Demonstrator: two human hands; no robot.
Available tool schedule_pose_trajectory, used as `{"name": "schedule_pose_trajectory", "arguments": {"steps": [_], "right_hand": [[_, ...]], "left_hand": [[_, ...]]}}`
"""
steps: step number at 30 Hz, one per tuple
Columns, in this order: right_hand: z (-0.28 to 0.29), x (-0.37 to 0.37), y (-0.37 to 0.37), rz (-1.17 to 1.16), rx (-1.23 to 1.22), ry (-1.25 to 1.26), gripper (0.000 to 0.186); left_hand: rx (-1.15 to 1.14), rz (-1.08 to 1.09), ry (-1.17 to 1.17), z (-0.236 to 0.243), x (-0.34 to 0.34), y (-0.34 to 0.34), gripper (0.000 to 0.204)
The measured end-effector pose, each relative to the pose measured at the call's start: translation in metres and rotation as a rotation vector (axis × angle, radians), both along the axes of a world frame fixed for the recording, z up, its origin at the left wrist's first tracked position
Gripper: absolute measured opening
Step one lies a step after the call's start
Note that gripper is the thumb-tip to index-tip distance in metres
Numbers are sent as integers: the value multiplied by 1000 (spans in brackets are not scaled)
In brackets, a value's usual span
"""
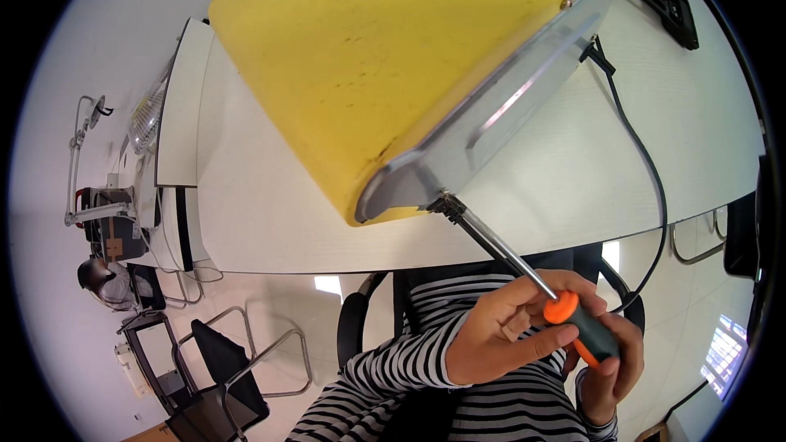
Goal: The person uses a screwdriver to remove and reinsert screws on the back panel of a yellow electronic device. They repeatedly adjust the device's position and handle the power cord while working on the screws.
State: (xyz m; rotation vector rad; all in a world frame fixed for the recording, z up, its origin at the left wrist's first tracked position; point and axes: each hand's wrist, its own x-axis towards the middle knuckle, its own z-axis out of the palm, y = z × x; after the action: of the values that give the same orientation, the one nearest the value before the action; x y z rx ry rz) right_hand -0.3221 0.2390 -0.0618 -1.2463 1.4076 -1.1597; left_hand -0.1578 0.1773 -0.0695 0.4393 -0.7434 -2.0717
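The left hand (498, 334) and right hand (625, 370) squeeze the screwdriver (596, 336), probably to keep its tip steady by the yellow box (352, 74).

A pale wall (47, 172) curves down the left side, with a white jointed lamp (74, 147) in front of it. A white table (262, 233) spans the middle, and a white panel (182, 106) stands at its left end. Below, glossy pale floor tiles (286, 299) catch a bright patch of light (329, 285) and, at right, a bluish, grid-like reflection (726, 352). A black chair (221, 348) with metal tubing stands at lower left.
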Motion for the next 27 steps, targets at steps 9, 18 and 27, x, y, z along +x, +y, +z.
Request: {"name": "schedule_pose_trajectory", "arguments": {"steps": [9, 18, 27], "right_hand": [[2, 7, -6, 3, -111, 28, 48], [-5, 3, -14, 73, -363, 239, 52], [-12, -2, -3, 118, -321, 255, 47]], "left_hand": [[-18, 26, -30, -1, 0, 1, 38], [-107, 42, -26, 4, -1, -3, 34], [-84, 87, 8, 0, -2, 2, 34]]}}
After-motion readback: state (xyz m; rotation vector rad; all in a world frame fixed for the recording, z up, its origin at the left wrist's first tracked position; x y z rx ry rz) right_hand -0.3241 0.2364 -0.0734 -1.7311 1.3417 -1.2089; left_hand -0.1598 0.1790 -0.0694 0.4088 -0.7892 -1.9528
